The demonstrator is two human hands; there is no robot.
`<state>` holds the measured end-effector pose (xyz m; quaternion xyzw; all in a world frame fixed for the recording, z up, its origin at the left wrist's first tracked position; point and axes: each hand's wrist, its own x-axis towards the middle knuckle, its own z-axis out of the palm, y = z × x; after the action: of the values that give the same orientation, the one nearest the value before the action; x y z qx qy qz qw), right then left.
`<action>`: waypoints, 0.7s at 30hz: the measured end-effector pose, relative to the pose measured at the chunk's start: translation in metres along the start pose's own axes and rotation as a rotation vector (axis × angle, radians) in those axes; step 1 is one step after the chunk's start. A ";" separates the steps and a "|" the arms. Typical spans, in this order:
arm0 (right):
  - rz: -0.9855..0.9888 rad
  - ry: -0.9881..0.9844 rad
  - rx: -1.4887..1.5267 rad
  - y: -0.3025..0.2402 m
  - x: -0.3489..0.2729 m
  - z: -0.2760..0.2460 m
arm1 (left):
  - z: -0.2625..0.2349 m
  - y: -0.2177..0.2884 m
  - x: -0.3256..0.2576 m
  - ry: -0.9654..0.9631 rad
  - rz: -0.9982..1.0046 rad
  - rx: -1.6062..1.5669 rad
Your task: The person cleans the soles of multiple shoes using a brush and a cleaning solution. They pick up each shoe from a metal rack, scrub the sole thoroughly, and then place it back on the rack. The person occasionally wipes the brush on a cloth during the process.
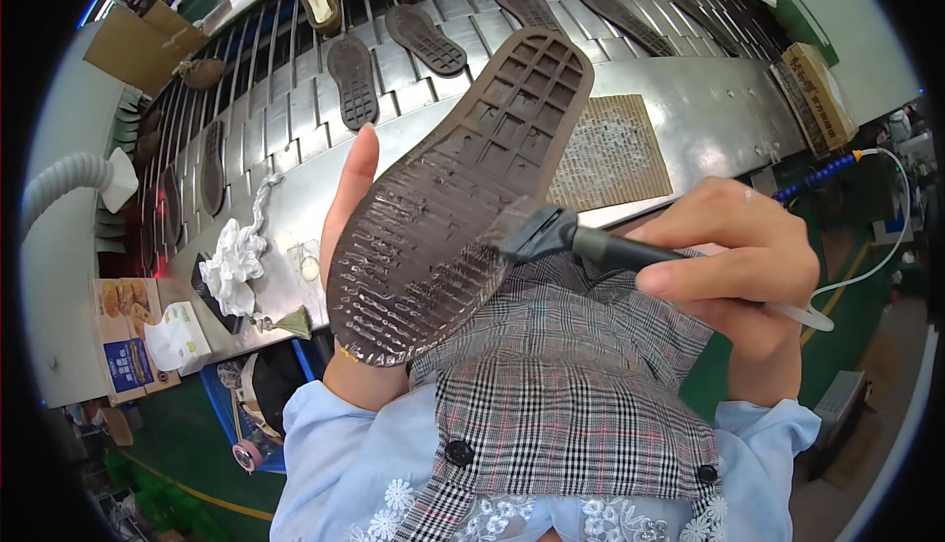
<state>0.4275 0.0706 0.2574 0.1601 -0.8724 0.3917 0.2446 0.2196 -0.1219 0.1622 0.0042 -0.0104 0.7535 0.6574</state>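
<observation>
A brown shoe sole (423,217) is held up in front of me, tilted, its grooved inner face toward me. Wet, shiny streaks cover its wide part, and the heel end has square hollows. My left hand (354,183) grips it from behind; the thumb shows along the left edge while the other fingers are hidden. My right hand (753,261) is closed around the dark handle of a brush (591,241), fed by a pale tube (807,318). The brush's slightly blurred bristles touch the sole near its right edge.
Ahead, a slatted metal conveyor (285,128) carries several soles and shoes. A stained corrugated cardboard sheet (610,153) lies on the metal worktop, near a cardboard box (815,99). Crumpled white tissue (234,266), a small brush (285,321) and a tissue pack (177,337) are at left.
</observation>
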 end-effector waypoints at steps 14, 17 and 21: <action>-0.058 0.098 0.325 0.023 -0.016 -0.037 | -0.018 -0.017 -0.016 0.178 0.467 0.721; 0.161 0.280 0.544 0.017 -0.022 -0.012 | -0.051 -0.006 -0.021 0.119 0.420 0.950; 0.457 0.438 0.851 0.011 -0.023 0.012 | -0.049 -0.001 -0.003 0.062 0.197 0.351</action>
<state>0.4375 0.0701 0.2313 -0.0348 -0.5776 0.7786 0.2428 0.2214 -0.1235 0.1131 0.0944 0.1412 0.8042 0.5695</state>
